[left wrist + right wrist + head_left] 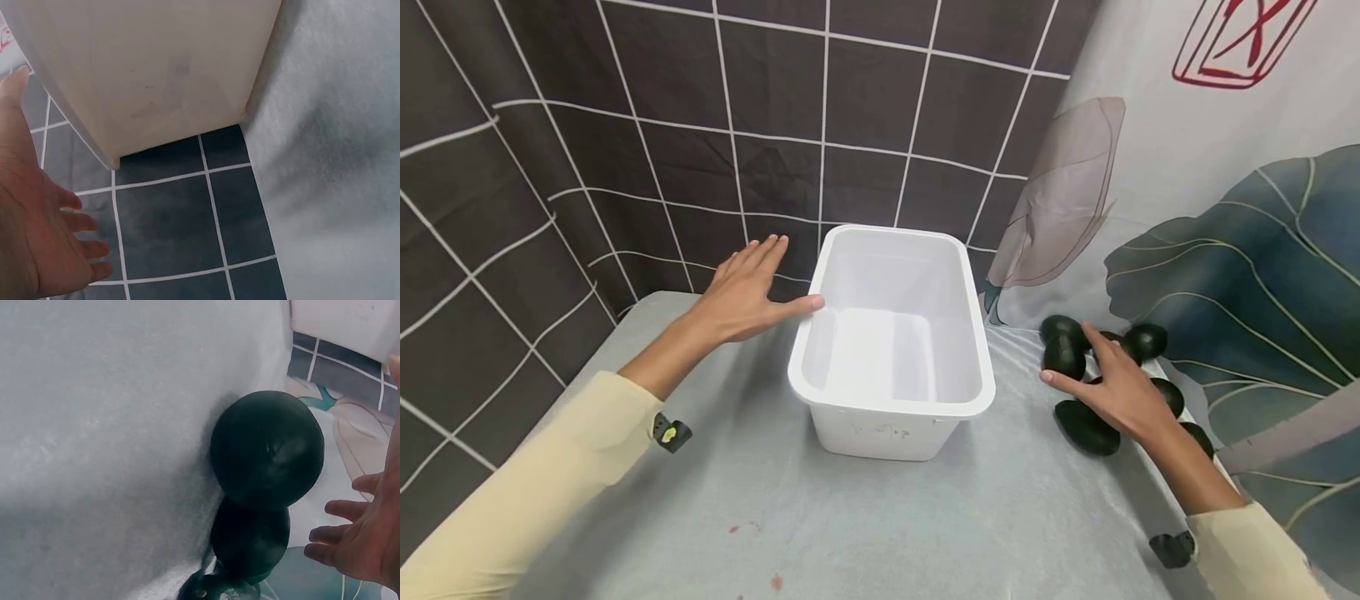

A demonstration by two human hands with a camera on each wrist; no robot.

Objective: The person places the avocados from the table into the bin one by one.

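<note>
A white plastic tub (887, 429) stands upright in the middle of the table, and its inside holds nothing. My left hand (745, 296) is at the tub's left side, fingers spread, with the thumb overlapping the rim in the head view. In the left wrist view the left hand (47, 219) shows its palm beside the tub wall (156, 69). On the right, several dark green avocados (1086, 427) lie in a cluster. My right hand (1123, 387) hovers over them with fingers apart, hiding some of them. The right wrist view shows an avocado (269, 450) beside the right hand (369, 537).
A grey cloth covers the table (895, 525). Behind it hangs a dark curtain with a white grid (775, 100). At the right is a white cloth with a large blue leaf print (1247, 242), close to the avocados.
</note>
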